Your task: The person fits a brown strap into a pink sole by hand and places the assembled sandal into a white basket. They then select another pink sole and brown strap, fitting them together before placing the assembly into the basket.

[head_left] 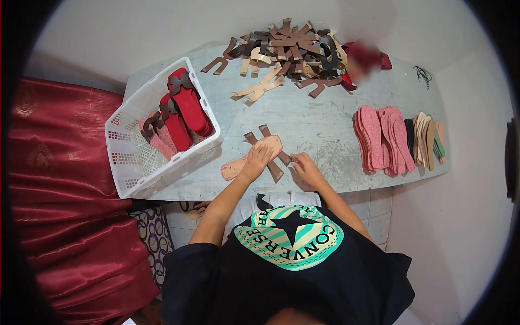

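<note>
Head view: I am looking down on a grey table (325,119), with both of my hands working at its near edge.
Insole: a tan insole (235,168) is lying flat close to the front edge, just beyond my chest. Its long axis is running slantwise, from near-left to far-right.
Strap: a brown cross-shaped strap (275,170) is lying under the insole, with its arms sticking out on both sides.
Left hand: my left hand (257,158) is resting palm down on the middle of the insole. The fingers are lying fairly flat and pressing, not closing round anything.
Right hand: my right hand (307,169) is sitting just right of the insole. Its fingertips are narrowing into a pinch on the strap arm that is poking out toward it.
Nearer hand: the left is touching the insole. The right is touching only the strap, with the insole lying to its left.
Basket: a white basket (122,141) is standing on the table's left end, holding red sandals (187,105). Its corner is sitting near the insole's near-left end but apart from it.
Strap pile: a heap of loose straps (292,49) is lying along the far edge, well apart from my hands.
Stacks: a row of pink insoles (379,138) and a thinner row of tan and green soles (428,135) are lying well to my right.
Cloth: a red cloth (65,189) is hanging beyond the basket, off the table.
</note>
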`<state>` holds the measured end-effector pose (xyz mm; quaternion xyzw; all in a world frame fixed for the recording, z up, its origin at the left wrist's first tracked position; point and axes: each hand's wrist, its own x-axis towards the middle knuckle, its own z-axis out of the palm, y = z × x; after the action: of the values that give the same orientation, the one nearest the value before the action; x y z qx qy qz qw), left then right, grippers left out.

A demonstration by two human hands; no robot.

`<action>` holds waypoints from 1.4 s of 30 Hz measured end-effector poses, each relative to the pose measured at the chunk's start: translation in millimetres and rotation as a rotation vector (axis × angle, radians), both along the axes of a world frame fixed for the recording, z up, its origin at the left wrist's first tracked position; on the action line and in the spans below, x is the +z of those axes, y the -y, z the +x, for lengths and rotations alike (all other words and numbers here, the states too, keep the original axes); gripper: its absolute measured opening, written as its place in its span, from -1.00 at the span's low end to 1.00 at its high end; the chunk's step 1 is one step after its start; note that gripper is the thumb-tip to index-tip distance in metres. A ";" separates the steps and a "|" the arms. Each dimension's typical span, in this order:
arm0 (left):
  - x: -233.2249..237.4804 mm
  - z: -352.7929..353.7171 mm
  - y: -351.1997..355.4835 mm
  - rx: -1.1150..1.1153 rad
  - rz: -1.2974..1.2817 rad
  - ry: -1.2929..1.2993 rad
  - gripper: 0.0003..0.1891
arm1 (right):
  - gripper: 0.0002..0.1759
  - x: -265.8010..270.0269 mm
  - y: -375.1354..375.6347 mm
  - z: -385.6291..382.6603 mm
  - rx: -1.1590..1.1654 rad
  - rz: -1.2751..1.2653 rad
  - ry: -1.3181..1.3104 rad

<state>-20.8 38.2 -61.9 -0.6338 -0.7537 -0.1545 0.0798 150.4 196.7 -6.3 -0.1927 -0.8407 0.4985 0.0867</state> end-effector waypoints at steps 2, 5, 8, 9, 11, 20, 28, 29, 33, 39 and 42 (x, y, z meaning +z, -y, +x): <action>-6.5 -0.5 1.1 0.016 -0.068 0.052 -0.48 | -0.66 -4.3 6.5 -10.3 0.013 0.011 -0.035; 5.4 1.9 3.5 0.056 -0.142 0.079 -0.38 | -0.68 -28.6 11.4 -19.3 -0.029 0.003 -0.052; 17.9 -0.8 3.7 0.042 -0.251 0.180 -0.27 | -0.70 -39.8 10.5 -21.8 -0.074 0.080 -0.051; 20.8 -1.6 4.3 0.043 -0.253 0.181 -0.27 | -0.71 -38.6 10.7 -21.7 -0.092 0.054 -0.042; 26.6 -5.3 6.4 -0.011 -0.259 0.312 -0.20 | -0.72 -36.5 11.4 -23.1 -0.110 0.027 -0.036; 17.2 -15.3 16.6 -0.129 -0.170 0.343 -0.44 | -0.74 -33.0 13.6 -22.2 -0.101 0.013 -0.024; 23.8 -11.3 13.4 -0.148 -0.118 0.293 -0.54 | -0.83 -33.4 13.4 -21.8 -0.063 0.055 -0.041; 25.5 -11.9 12.3 -0.181 -0.096 0.313 -0.54 | -0.83 -34.0 13.5 -21.8 -0.064 0.054 -0.042; 29.9 -9.6 7.0 -0.165 -0.037 0.333 -0.53 | -0.80 -36.5 11.9 -21.6 -0.057 0.060 -0.020; 27.1 -9.3 4.1 -0.200 -0.044 0.370 -0.57 | -0.77 -35.9 12.7 -21.6 -0.065 0.026 -0.025; 26.4 -8.1 5.2 -0.194 -0.032 0.349 -0.59 | -0.76 -34.0 13.1 -21.1 -0.075 0.020 -0.015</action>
<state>-29.0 33.0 -35.6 -0.6683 -0.6938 -0.2569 -0.0773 129.3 183.6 -40.3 -0.2195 -0.8372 0.4879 0.1135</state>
